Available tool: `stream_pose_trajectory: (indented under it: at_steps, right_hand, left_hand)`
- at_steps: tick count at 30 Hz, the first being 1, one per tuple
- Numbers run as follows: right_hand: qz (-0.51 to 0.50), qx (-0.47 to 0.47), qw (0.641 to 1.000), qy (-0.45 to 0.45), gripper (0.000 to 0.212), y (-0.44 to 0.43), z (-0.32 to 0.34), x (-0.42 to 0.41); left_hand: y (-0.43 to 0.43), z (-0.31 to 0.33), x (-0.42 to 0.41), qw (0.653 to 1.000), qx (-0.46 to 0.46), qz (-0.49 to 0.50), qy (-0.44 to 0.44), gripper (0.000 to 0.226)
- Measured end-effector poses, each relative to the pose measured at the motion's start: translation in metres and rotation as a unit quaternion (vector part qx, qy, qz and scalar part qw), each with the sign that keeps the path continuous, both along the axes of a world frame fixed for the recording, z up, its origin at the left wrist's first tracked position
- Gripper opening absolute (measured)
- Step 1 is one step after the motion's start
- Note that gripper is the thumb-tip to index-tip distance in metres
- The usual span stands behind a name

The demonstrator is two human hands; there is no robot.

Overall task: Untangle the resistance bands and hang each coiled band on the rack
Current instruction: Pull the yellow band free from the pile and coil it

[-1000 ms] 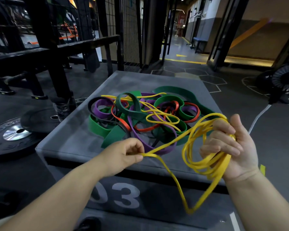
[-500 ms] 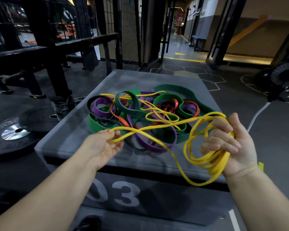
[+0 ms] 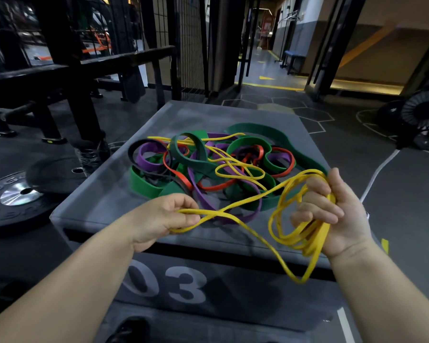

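Observation:
A tangle of green, purple, red, black and yellow resistance bands (image 3: 208, 167) lies on top of a grey padded box (image 3: 104, 201) marked "03". My right hand (image 3: 332, 214) grips several coils of a thin yellow band (image 3: 300, 233) at the box's near right corner. A loose loop of that band hangs below the hand in front of the box. My left hand (image 3: 164, 219) pinches two strands of the same yellow band over the box's near edge. Another yellow strand runs back into the pile.
A black rack frame (image 3: 67, 78) stands to the left behind the box, with weight plates (image 3: 15, 196) on the floor beside it. A floor fan (image 3: 421, 115) and a white cable (image 3: 379, 169) are at the right. A corridor opens straight ahead.
My left hand moved toward the pile, took a new hold on the yellow band, then pulled it back to the box's near edge. My right hand kept its coils nearly still.

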State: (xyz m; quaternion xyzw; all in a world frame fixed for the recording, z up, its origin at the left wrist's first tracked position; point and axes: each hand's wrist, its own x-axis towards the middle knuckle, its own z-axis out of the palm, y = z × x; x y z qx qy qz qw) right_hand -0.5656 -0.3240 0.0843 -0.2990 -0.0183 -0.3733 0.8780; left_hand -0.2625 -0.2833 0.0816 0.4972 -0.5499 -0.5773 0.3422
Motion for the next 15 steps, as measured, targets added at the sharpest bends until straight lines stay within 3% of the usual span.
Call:
stream_pose_trajectory:
  at_steps: [3,5,8,10,15]
  right_hand:
    - [-0.001,0.005,1.0,0.0,0.06,-0.002,-0.002,-0.002]
    - [-0.004,0.004,1.0,-0.002,0.059,-0.003,-0.003,-0.003]
    - [-0.009,0.006,1.0,-0.01,0.06,-0.003,-0.003,-0.004]
    - [-0.012,0.008,1.0,-0.013,0.061,-0.003,-0.003,-0.005]
    - [-0.012,0.007,1.0,-0.012,0.063,-0.004,-0.003,-0.005]
  left_hand:
    - [0.0,0.001,-0.001,0.994,-0.045,0.031,-0.096,0.013]
    - [-0.005,-0.001,0.002,0.989,-0.038,0.099,-0.102,0.027]
    - [-0.011,0.001,0.004,0.974,0.044,0.217,0.05,0.044]
    - [-0.013,0.003,0.007,0.941,0.091,0.276,0.174,0.049]
    - [-0.018,0.004,0.012,0.791,0.137,0.388,0.453,0.032]
